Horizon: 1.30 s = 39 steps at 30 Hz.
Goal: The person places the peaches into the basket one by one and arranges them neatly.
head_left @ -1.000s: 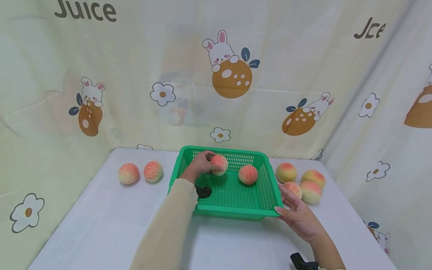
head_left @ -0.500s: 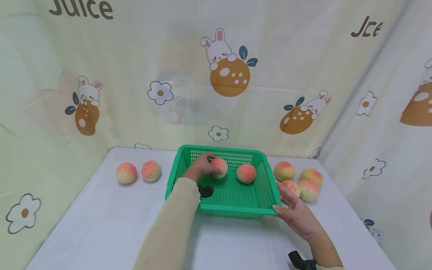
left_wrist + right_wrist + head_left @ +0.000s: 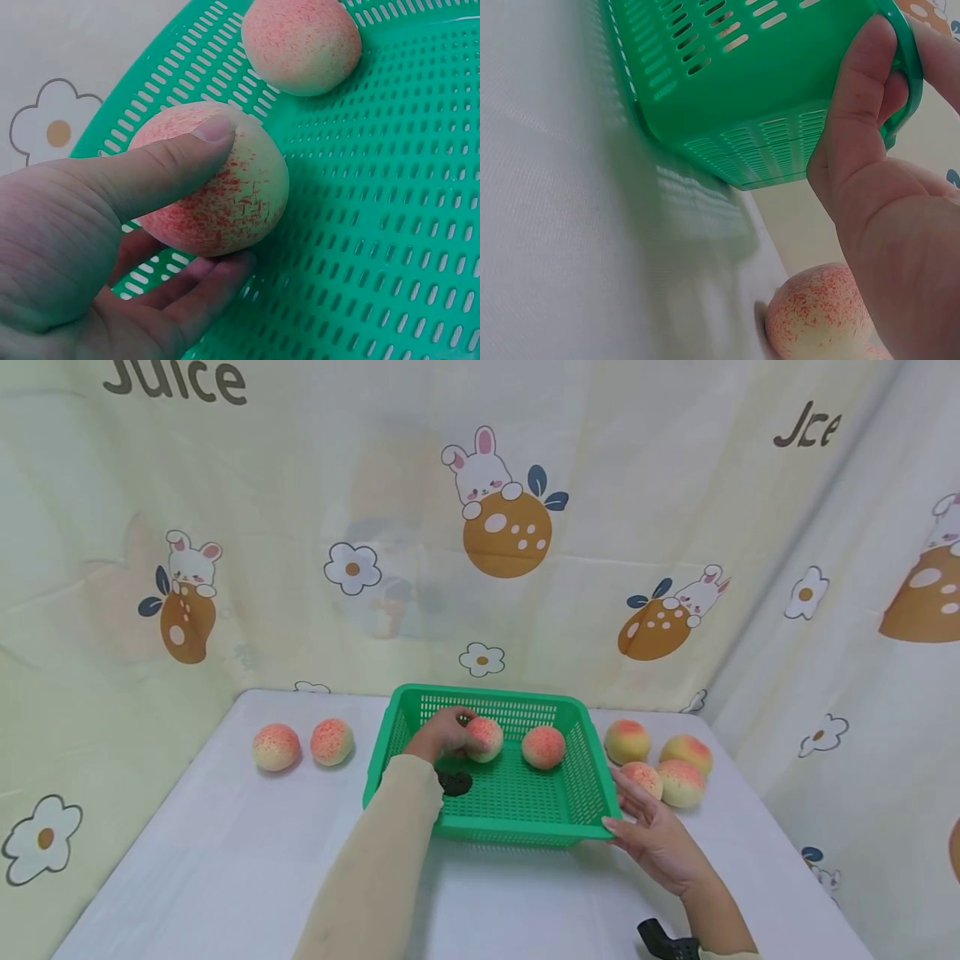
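My left hand [image 3: 442, 735] reaches into a green plastic basket [image 3: 517, 831] and grips a pink-and-cream peach [image 3: 489, 741] near the back wall. In the left wrist view, the thumb lies across the top of this peach [image 3: 240, 195], with fingers under its near side. A second peach [image 3: 543, 747] sits to its right in the basket. My right hand [image 3: 660, 847] holds the basket's rim at the front right corner. The right wrist view shows fingers curled over the rim of the basket [image 3: 765, 82], whose near underside is raised off the white cloth.
Two peaches, one at far left [image 3: 276, 747] and one beside it [image 3: 332, 742], lie left of the basket. Several more, among them a yellowish peach [image 3: 627, 742], cluster to the right, close to my right hand. A printed curtain [image 3: 405, 527] hangs behind the table [image 3: 225, 860].
My left hand has lowered the peach slightly inside the basket. The right hand keeps its hold on the rim. The whole view has shifted a little.
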Available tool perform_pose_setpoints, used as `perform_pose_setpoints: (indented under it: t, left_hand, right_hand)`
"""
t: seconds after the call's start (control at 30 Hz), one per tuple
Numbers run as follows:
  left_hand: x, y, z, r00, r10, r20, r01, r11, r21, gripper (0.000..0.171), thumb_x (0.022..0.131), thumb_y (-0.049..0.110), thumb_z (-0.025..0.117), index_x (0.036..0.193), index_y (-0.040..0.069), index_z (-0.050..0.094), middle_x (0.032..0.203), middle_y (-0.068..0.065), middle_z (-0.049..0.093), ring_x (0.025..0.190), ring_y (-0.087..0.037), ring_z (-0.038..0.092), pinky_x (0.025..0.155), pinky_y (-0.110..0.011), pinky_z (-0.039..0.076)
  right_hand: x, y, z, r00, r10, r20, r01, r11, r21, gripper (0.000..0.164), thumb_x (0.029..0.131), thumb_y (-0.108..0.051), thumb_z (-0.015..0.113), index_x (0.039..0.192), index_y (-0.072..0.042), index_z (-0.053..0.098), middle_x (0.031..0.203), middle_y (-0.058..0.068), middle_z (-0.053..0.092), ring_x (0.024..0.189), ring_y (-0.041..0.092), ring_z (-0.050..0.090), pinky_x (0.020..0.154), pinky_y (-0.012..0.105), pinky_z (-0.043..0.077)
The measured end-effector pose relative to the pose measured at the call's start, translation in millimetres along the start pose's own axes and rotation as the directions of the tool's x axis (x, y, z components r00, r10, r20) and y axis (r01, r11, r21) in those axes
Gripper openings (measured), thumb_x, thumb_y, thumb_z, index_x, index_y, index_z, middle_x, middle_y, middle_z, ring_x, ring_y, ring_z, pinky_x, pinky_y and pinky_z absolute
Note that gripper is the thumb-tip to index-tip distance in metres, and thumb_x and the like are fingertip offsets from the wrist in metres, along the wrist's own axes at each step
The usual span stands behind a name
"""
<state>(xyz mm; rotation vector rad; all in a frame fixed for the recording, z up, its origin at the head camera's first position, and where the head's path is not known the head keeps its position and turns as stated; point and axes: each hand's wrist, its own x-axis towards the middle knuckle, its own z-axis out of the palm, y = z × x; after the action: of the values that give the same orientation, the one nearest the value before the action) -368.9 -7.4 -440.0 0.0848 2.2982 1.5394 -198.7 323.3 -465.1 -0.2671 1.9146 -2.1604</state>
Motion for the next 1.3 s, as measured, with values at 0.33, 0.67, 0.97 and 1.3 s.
perform_pose_setpoints:
  t: [0.33, 0.67, 0.97, 1.3]
  left_hand:
    - [7.6, 0.7, 1.1, 0.999, -0.033, -0.016, 0.034, 0.998, 0.055, 0.066, 0.077, 0.003, 0.089, 0.135, 0.012, 0.059, 0.126, -0.017, 0.062, 0.106, -0.029, 0.063, 0.091, -0.043, 0.060]
    - [6.7, 0.6, 2.4, 0.997, 0.014, -0.070, -0.002, 0.984, 0.176, 0.067, 0.076, 0.007, 0.090, 0.136, 0.010, 0.059, 0.127, -0.017, 0.063, 0.099, -0.029, 0.064, 0.089, -0.044, 0.059]
    - [3.8, 4.0, 3.6, 0.997, -0.001, -0.072, 0.015, 0.981, 0.193, 0.067, 0.076, 0.008, 0.090, 0.135, 0.007, 0.058, 0.126, -0.018, 0.063, 0.098, -0.029, 0.064, 0.094, -0.045, 0.057]
    - [6.2, 1.0, 3.6, 0.997, 0.006, -0.082, 0.012, 0.976, 0.219, 0.067, 0.076, 0.011, 0.090, 0.135, 0.008, 0.058, 0.121, -0.017, 0.064, 0.099, -0.029, 0.064, 0.096, -0.047, 0.056]
  right_hand:
    - [1.1, 1.6, -1.3, 1.000, 0.002, 0.001, -0.002, 1.000, -0.002, 0.081, 0.100, 0.005, 0.056, 0.166, -0.015, 0.013, 0.138, 0.002, 0.050, 0.115, 0.008, 0.063, 0.093, 0.029, 0.060]
    - [1.2, 0.5, -0.5, 1.000, 0.003, 0.013, -0.003, 1.000, 0.013, 0.082, 0.100, 0.005, 0.057, 0.166, -0.015, 0.012, 0.137, 0.001, 0.050, 0.114, 0.009, 0.065, 0.094, 0.029, 0.060]
    - [1.2, 3.0, -2.2, 1.000, 0.007, 0.017, -0.008, 0.999, 0.036, 0.083, 0.100, 0.007, 0.055, 0.166, -0.015, 0.010, 0.139, 0.000, 0.052, 0.116, 0.009, 0.064, 0.094, 0.030, 0.060]
    - [2.5, 4.7, -2.9, 1.000, 0.006, 0.015, -0.007, 0.999, 0.032, 0.083, 0.100, 0.006, 0.056, 0.166, -0.016, 0.011, 0.137, -0.001, 0.053, 0.113, 0.008, 0.064, 0.092, 0.029, 0.060]
